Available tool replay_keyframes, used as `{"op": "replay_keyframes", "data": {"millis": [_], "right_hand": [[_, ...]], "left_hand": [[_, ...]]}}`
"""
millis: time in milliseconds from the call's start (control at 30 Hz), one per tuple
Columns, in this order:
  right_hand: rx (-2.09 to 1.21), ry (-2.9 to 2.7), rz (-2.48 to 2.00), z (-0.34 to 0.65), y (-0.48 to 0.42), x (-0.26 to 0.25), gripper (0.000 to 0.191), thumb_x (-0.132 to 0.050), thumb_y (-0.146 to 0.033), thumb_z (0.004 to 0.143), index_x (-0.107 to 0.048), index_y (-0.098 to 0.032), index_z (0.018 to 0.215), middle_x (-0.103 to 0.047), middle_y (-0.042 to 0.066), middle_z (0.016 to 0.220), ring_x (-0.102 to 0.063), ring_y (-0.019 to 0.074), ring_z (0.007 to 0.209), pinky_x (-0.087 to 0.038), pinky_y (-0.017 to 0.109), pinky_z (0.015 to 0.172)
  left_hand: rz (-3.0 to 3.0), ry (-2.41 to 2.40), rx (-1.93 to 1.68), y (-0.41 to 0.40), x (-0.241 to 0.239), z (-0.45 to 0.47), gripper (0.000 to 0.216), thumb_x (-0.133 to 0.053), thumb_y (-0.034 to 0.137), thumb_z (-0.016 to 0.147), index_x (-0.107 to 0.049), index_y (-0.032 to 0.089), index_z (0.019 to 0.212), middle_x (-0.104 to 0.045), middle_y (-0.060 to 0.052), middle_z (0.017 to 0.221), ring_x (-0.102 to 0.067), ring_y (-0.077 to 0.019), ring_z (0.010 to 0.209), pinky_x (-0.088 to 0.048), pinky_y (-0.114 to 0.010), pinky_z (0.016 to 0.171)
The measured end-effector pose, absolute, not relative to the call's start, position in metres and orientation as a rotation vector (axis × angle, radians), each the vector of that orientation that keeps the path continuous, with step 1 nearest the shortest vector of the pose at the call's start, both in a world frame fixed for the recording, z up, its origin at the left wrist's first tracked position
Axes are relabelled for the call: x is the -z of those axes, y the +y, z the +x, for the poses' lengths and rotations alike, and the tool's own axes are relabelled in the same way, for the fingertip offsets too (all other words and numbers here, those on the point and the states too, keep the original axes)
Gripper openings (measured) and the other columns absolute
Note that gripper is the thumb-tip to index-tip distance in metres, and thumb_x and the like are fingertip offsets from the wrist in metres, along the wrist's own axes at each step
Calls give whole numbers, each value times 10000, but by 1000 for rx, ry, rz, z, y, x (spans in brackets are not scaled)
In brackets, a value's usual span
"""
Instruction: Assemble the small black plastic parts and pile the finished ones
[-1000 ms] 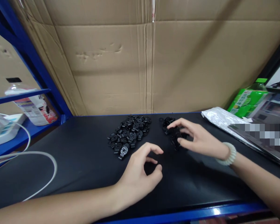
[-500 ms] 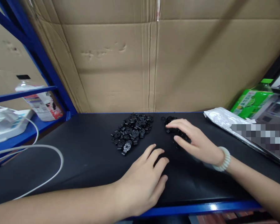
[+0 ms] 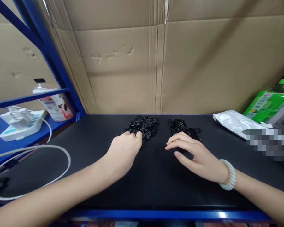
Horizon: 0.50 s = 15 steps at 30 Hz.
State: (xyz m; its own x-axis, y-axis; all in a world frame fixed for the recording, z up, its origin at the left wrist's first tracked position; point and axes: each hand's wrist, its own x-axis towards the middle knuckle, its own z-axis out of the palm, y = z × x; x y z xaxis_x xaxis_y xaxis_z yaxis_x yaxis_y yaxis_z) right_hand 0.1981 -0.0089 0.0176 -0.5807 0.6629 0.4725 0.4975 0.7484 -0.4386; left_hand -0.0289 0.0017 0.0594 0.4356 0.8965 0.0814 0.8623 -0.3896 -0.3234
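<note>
My left hand (image 3: 124,151) is at the near left edge of a pile of small black plastic parts (image 3: 146,124) with round perforated discs. Its fingers curl down and away from me, closed like a fist, so whatever they hold is hidden. To the right is a second, smaller heap of black parts (image 3: 178,123). My right hand (image 3: 194,154) hovers just in front of that heap, fingers apart and nothing between them. A pale beaded bracelet (image 3: 228,175) circles the right wrist.
Both heaps lie on a black tabletop (image 3: 153,186) with a blue front edge. White cable (image 3: 68,157) loops at left, near a power strip (image 3: 23,126) and bottle (image 3: 54,104). A silver bag (image 3: 232,121) and green pack (image 3: 262,104) stand right; cardboard (image 3: 118,78) walls the back.
My left hand has moved forward and left to the larger pile, its fingers closing. My right hand has drawn back from the smaller heap, uncovering more of it. The view has shifted slightly.
</note>
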Motion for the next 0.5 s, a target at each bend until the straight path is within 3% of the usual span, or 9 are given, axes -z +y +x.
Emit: {"op": "replay_keyframes", "data": {"millis": [167, 333, 400, 500], "right_hand": [[-359, -2308, -871, 197, -10, -17, 229, -457, -89, 857, -584, -193, 1016, -565, 67, 1049, -496, 180, 1003, -395, 356, 908], [-384, -2300, -864, 197, -10, -17, 226, -455, -89, 856, -594, -195, 999, -571, 62, 1043, -504, 176, 993, -394, 352, 907], [-419, -2279, -875, 196, -10, -18, 222, -462, -96, 853, -599, -195, 998, -576, 60, 1042, -509, 177, 998, -388, 358, 918], [-640, -2153, -965, 194, -12, -20, 195, -478, -137, 858, -596, -187, 1006, -593, 60, 1011, -540, 174, 956, -422, 356, 878]], "left_hand": [[-2483, -1482, -101, 20, -52, -39, 182, -652, 227, 761, -565, 138, 894, -684, -105, 812, -667, -312, 769, -500, -343, 608], [-2611, -1426, 32, 29, -48, -45, 125, -681, 143, 723, -596, 154, 815, -676, -72, 799, -663, -263, 737, -488, -319, 633], [-2708, -1389, 208, 28, -48, -43, 113, -689, 117, 713, -607, 158, 780, -666, -48, 772, -654, -236, 721, -495, -311, 639], [-2984, -1292, 763, 18, -44, -31, 124, -688, 102, 727, -629, 157, 820, -667, -23, 802, -651, -172, 740, -530, -263, 682]]}}
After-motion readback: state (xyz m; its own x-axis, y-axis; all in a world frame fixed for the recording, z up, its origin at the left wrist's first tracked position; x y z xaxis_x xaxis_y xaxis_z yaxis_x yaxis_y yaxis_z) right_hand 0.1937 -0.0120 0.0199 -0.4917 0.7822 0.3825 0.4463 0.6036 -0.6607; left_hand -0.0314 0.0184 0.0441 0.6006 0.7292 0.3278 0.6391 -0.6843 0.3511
